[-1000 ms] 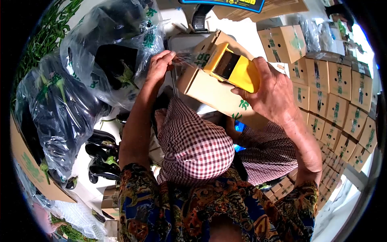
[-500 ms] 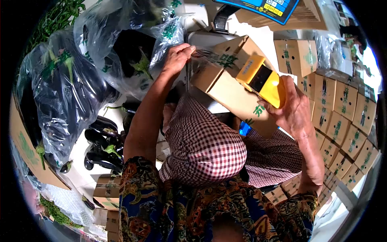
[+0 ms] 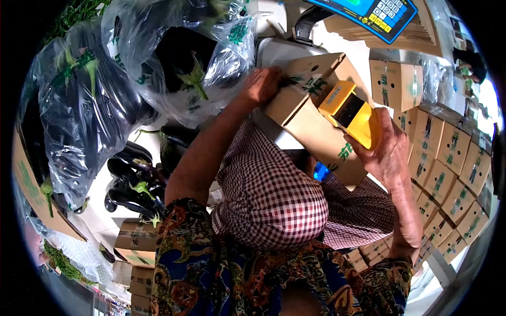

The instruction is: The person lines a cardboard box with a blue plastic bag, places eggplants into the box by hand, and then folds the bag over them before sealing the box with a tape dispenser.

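A closed cardboard box (image 3: pixel 311 121) with green printed characters sits tilted in front of me, above my checked trousers. My right hand (image 3: pixel 387 152) grips a yellow tape dispenser (image 3: pixel 361 118) that rests on the box top. Clear packing tape (image 3: pixel 303 83) with dark and green marks runs over the box from the dispenser toward its left end. There my left hand (image 3: pixel 263 86) is closed at the tape's end, against the box's left side. Shadow partly hides its fingers.
Clear bags of eggplants (image 3: pixel 95 116) stand on the left, with loose eggplants (image 3: pixel 134 181) below. A scale with a blue keypad (image 3: pixel 379 16) is beyond the box. Flattened cardboard (image 3: pixel 421 37) lies behind it. Stacked printed boxes (image 3: pixel 437 168) line the right.
My left hand has come down and right, bringing the tape's end from out in the air to the box's left side. The box and dispenser appear slightly lower and further right in view.
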The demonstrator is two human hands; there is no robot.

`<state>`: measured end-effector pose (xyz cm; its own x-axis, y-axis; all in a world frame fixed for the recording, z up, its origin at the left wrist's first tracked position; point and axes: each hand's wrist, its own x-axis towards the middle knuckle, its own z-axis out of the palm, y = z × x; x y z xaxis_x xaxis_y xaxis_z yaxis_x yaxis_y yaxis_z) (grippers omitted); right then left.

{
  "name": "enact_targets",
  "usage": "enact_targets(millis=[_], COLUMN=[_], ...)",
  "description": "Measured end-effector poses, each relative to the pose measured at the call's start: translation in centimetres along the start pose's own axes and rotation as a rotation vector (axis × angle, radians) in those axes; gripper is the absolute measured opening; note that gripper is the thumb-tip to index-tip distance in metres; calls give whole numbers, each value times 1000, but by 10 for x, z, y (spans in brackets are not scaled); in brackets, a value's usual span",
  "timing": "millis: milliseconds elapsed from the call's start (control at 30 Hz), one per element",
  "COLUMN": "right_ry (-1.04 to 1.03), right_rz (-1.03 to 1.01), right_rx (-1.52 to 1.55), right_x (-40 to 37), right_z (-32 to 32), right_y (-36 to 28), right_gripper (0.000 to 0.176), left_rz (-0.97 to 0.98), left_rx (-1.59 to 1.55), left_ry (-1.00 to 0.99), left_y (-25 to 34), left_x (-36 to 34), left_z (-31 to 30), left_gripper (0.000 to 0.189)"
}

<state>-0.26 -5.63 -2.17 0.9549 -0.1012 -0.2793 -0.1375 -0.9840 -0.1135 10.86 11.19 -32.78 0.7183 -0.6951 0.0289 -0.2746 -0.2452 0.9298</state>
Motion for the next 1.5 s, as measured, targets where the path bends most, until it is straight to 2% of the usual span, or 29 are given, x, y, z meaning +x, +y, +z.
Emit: enact_targets(millis=[133, 233, 267, 333, 367, 433, 533, 633, 700, 767, 833, 900, 933, 1000, 1067, 1100, 1133, 1233, 1300, 1333, 1433, 1467, 1500], right_ry=[-17, 25, 33, 13, 29, 51, 36, 107, 136, 186, 160, 123, 141, 173, 152, 187, 227, 147, 223, 245, 88, 146, 156], right_rz=[14, 21, 28, 70, 61, 38, 56, 45, 53, 19, 23, 58, 45, 26, 57, -9, -58, -39, -147, -188, -122, -161, -141], right_rx=[-9, 11, 15, 39, 49, 57, 63, 134, 172, 193, 197, 209, 218, 225, 252, 215, 231, 200, 216, 208, 170, 225, 220], right_x=[1, 1, 0, -1, -1, -3, -5, -9, -12, -13, -13, -16, -16, -16, -18, -17, -16, -16, -16, -18, -44, -55, -68], right_z=[-4, -1, 0, 1, 2, 3, 2, 5, 8, 10, 8, 7, 6, 8, 7, 10, 13, 13, 11, 7, 6, 5, 5], right_y=[-2, -1, -3, -4, -3, 3, 5, 9, 14, 17, 19, 21, 20, 23, 23, 28, 31, 31, 35, 38, 66, 76, 86], right_gripper=[51, 47, 47, 47, 47, 48, 48, 49, 52, 51, 51, 51, 50, 50, 50, 51, 49, 47, 46, 44, 42, 40, 40], left_rz=[-34, -738, -200, -96, 19, -54, -23, -15, -432, -392, -298, -176, -209, -114, -133, -143, -125, -108, -99, 75, 126, 132, 193], left_rx=[337, -226, 65, -397, -232, -279, -516, -264, -624, -694, -639, -530, -287, 16, 63, 87, 17, 82, -51, 113, 191, 387, 397], left_ry=[-398, -81, 126, 233, 164, 6, 130, 80, -45, 9, 60, -7, -139, -105, -106, -110, -131, -123, -76, -24, 10, 40, 16], left_y=[-19, 22, 8, 33, -5, -13, -6, -9, 44, 122, 146, 164, 173, 176, 181, 184, 182, 172, 170, 164, 149, 163, 163], left_x=[11, 29, 31, 50, 54, 58, 63, 66, 61, 49, 53, 63, 66, 68, 69, 67, 70, 71, 68, 67, 73, 69, 70], left_z=[1, -28, -11, -15, 33, 48, 47, 48, 21, -28, -36, -36, -38, -28, -28, -30, -31, -27, -25, -25, -13, -19, -20], left_gripper=[24, 29, 41, 51, 47, 44, 53, 58, 64, 65, 62, 54, 61, 61, 61, 61, 57, 44, 33, 31, 30, 31, 32])
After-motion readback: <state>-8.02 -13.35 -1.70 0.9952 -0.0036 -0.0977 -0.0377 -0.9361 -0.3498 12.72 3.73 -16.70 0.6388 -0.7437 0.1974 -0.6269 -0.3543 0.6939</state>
